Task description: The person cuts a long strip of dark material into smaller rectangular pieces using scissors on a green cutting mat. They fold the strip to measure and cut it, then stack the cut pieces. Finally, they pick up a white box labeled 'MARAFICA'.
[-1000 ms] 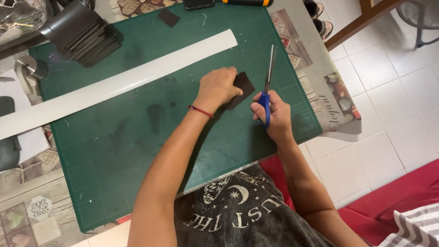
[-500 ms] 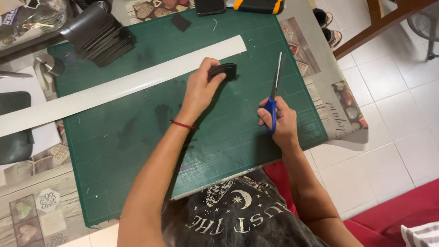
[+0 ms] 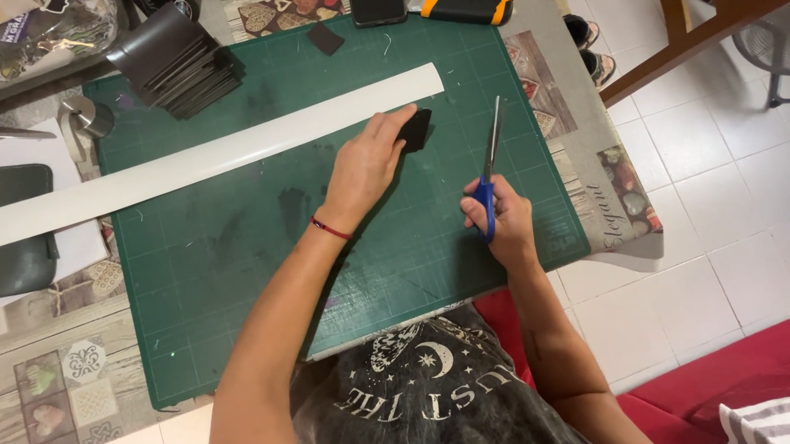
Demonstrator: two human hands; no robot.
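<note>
Green cutting mat [image 3: 237, 243], left hand [image 3: 362, 168] gripping black piece [image 3: 416, 129], right hand [image 3: 498, 221] clasping scissors [image 3: 492, 155], white strip [image 3: 204, 163] probably beneath fingertips

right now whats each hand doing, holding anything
Left hand: closed on a small black piece over the green cutting mat.
Right hand: closed on blue-handled scissors, blades shut.

matt green cutting mat [image 3: 236, 269], glossy white strip [image 3: 196, 162], metal-bladed scissors [image 3: 492, 155].
</note>
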